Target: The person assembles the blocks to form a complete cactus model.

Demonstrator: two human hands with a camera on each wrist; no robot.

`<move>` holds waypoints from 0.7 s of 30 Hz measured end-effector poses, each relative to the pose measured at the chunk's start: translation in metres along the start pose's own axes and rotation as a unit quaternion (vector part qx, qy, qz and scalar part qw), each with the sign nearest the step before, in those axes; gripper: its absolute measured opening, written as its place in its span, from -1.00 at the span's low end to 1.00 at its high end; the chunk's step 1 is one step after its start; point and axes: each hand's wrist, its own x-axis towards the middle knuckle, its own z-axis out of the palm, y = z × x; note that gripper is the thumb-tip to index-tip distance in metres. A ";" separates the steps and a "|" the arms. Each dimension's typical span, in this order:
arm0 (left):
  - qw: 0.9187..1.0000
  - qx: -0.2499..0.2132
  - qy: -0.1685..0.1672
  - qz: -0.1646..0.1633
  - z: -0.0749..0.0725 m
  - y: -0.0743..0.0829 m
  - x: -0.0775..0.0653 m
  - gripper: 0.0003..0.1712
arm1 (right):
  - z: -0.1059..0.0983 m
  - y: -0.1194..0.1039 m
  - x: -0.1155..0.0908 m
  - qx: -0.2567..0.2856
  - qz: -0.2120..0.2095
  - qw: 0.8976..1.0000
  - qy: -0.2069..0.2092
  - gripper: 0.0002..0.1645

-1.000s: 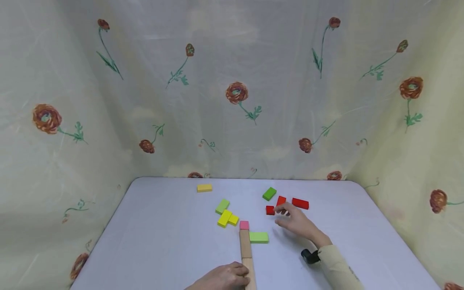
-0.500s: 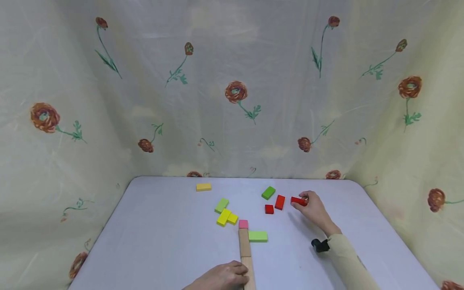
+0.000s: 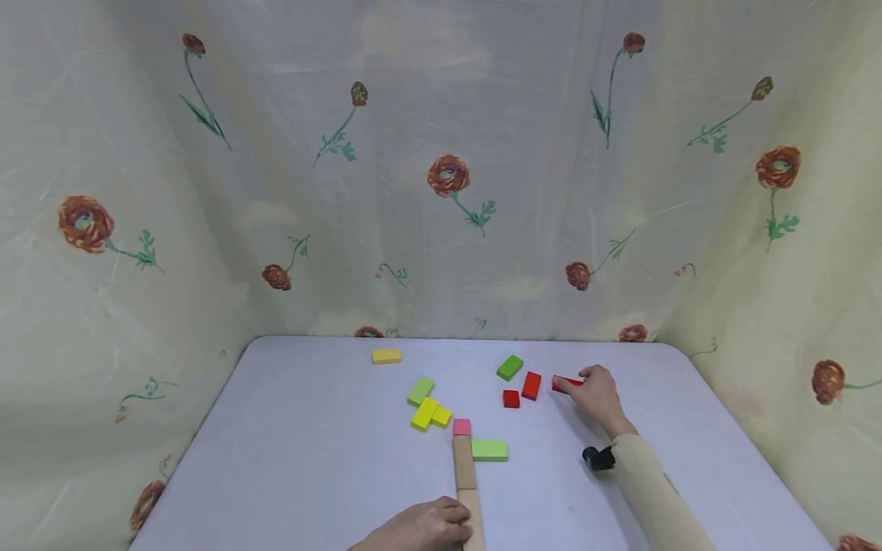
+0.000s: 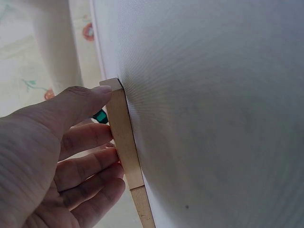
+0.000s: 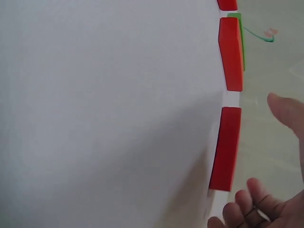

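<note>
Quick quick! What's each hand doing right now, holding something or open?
Left hand: holding a wooden block.
Right hand: open, thumb and fingers apart by a red block, not gripping it.

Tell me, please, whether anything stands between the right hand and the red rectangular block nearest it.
Nothing visible does: the right wrist view shows no object between the right hand and the nearest red rectangular block. A second red rectangular block lies on its far side.
</note>
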 end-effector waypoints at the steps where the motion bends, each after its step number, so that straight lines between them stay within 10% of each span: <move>1: 1.000 0.000 0.000 0.000 0.000 0.000 0.000 -0.60 | 0.001 0.000 0.000 0.000 0.009 1.000 -0.002 -0.07; 21: 1.000 -0.012 0.013 0.010 0.001 -0.001 0.001 -0.69 | 0.004 0.002 0.002 -0.017 0.050 0.998 -0.016 -0.06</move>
